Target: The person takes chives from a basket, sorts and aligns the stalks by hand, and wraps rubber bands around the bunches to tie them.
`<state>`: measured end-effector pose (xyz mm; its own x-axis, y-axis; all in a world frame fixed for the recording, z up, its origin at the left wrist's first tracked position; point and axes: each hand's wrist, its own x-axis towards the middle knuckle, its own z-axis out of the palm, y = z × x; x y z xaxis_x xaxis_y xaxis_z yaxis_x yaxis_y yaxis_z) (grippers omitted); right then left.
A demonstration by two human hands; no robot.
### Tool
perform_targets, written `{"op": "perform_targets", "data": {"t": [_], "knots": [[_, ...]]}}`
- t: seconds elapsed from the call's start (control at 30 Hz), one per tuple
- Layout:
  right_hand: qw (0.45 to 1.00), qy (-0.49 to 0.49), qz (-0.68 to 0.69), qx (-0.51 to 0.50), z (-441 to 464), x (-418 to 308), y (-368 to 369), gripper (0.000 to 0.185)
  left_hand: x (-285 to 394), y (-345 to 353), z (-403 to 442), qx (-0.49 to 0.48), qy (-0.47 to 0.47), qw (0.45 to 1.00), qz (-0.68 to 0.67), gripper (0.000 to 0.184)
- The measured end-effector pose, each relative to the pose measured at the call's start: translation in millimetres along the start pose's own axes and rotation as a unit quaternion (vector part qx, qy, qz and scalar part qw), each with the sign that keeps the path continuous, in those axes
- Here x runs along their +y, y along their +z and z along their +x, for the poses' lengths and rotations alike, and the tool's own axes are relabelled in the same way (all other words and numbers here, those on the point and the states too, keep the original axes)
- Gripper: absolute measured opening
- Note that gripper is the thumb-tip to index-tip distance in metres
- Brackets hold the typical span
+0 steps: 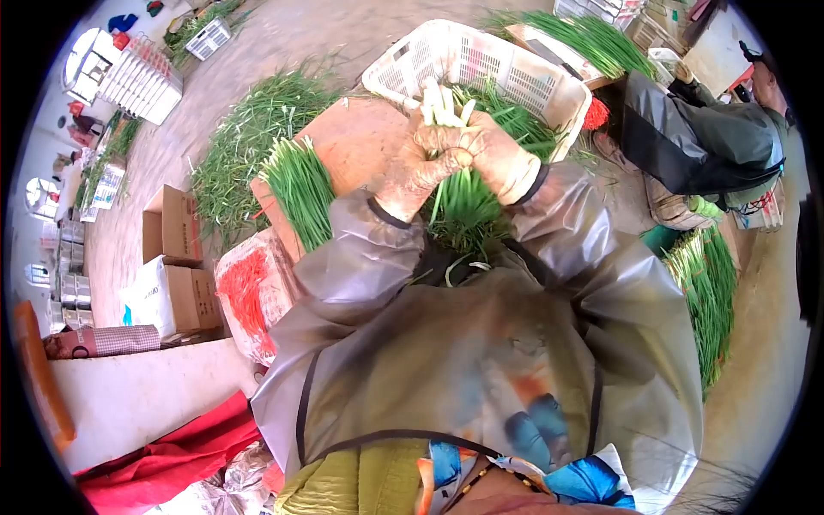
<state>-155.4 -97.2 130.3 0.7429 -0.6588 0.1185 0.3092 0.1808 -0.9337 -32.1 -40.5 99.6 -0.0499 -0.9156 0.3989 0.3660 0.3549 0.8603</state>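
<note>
Both my hands meet in front of my chest around a bunch of green stalks. Its pale stem ends stick up above my fingers, and its leaves hang down below them toward my lap. My left hand is wrapped round the bunch from the left, and my right hand closes on it from the right. Left of my hands, a neat pile of green stalks lies on a brown board. Just beyond my hands stands a white plastic basket with greens inside.
A heap of loose greens covers the floor at the left. Red ties lie on a wrapped block near my left elbow. Cardboard boxes stand farther left. At the right, a co-worker sits close by, with more stalks below.
</note>
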Motion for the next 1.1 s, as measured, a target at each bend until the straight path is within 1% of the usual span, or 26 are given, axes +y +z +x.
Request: {"op": "perform_targets", "data": {"t": [0.03,0.1,0.17,0.2,0.23,0.3,0.33,0.37,0.43,0.47,0.53,0.57,0.6,0.67,0.7,0.73,0.77,0.8,0.83,0.87,0.9,0.93,0.97,1.0,1.03,1.1], "knots": [[0.997,-0.017,0.073,0.014,-3,-1,9,0.036,-3,3,-1,-0.023,0.007,0.999,-0.040,0.057],[0.999,-0.014,0.024,0.025,-3,-1,11,0.039,-13,8,-18,0.012,-0.074,0.991,-0.112,0.052],[0.977,0.022,-0.211,0.023,-2,5,3,0.044,-18,11,-33,-0.029,-0.189,0.972,-0.138,0.046],[0.982,0.032,-0.183,0.016,-2,8,-1,0.045,-17,11,-39,-0.010,-0.252,0.956,-0.152,0.045],[0.956,0.120,-0.266,0.015,0,-6,-5,0.040,-16,9,-42,0.009,-0.313,0.935,-0.164,0.045],[0.947,0.123,-0.296,0.025,11,-4,-23,0.039,-15,8,-45,0.004,-0.305,0.936,-0.174,0.045],[0.931,-0.011,-0.365,0.008,21,-1,-33,0.033,-16,8,-44,0.000,-0.297,0.937,-0.184,0.045],[0.885,-0.105,-0.451,0.046,28,0,-41,0.033,-16,9,-43,0.000,-0.298,0.936,-0.185,0.045],[0.754,-0.311,-0.579,0.015,29,-38,-15,0.037,-16,12,-39,0.017,-0.326,0.927,-0.182,0.046],[0.755,-0.309,-0.578,0.017,33,-30,-15,0.037,-19,10,-38,0.002,-0.324,0.928,-0.183,0.047],[0.738,0.013,-0.655,-0.159,39,-31,9,0.039,-18,11,-37,0.009,-0.333,0.923,-0.191,0.047],[0.731,0.225,-0.611,-0.204,23,-54,25,0.038,-17,12,-37,0.016,-0.340,0.919,-0.201,0.046],[0.763,0.204,-0.575,-0.212,27,-34,11,0.039,-18,10,-37,0.016,-0.339,0.919,-0.200,0.046],[0.844,0.084,-0.508,-0.152,34,-16,-12,0.040,-24,2,-37,0.064,-0.274,0.937,-0.205,0.033],[0.881,-0.012,-0.466,-0.081,34,-17,-20,0.041,-28,-2,-40,0.090,-0.242,0.943,-0.209,0.028],[0.892,-0.097,-0.439,-0.044,34,-28,-29,0.038,-27,-16,-31,0.095,-0.197,0.945,-0.241,0.021],[0.891,-0.183,-0.416,-0.008,34,-39,-39,0.036,-18,-35,-21,0.080,-0.160,0.918,-0.355,0.015],[0.929,-0.169,-0.330,0.004,25,-49,-49,0.032,-1,-44,-18,0.185,-0.108,0.937,-0.276,0.012],[0.950,-0.159,-0.268,0.030,11,-48,-59,0.031,17,-58,-13,0.142,-0.104,0.881,-0.439,0.011],[0.963,-0.110,-0.241,0.047,1,-44,-73,0.032,22,-93,-10,0.048,-0.109,0.786,-0.606,0.010],[0.962,-0.063,-0.259,0.051,-9,-26,-99,0.033,29,-107,-8,0.154,0.031,0.914,-0.375,0.006],[0.966,0.041,-0.253,0.040,-21,-20,-117,0.031,38,-133,-9,0.184,0.064,0.934,-0.300,0.009],[0.954,0.080,-0.267,0.112,-33,-2,-118,0.028,46,-159,-14,0.195,0.071,0.929,-0.307,0.012],[0.961,0.111,-0.215,0.132,-45,16,-133,0.026,58,-157,-18,0.190,0.106,0.931,-0.293,0.011],[0.959,0.089,-0.240,0.123,-55,40,-151,0.026,68,-154,-23,0.186,0.142,0.931,-0.280,0.010],[0.920,0.182,-0.311,0.155,-68,40,-143,0.024,76,-161,-30,0.233,0.206,0.905,-0.291,0.009]]}}
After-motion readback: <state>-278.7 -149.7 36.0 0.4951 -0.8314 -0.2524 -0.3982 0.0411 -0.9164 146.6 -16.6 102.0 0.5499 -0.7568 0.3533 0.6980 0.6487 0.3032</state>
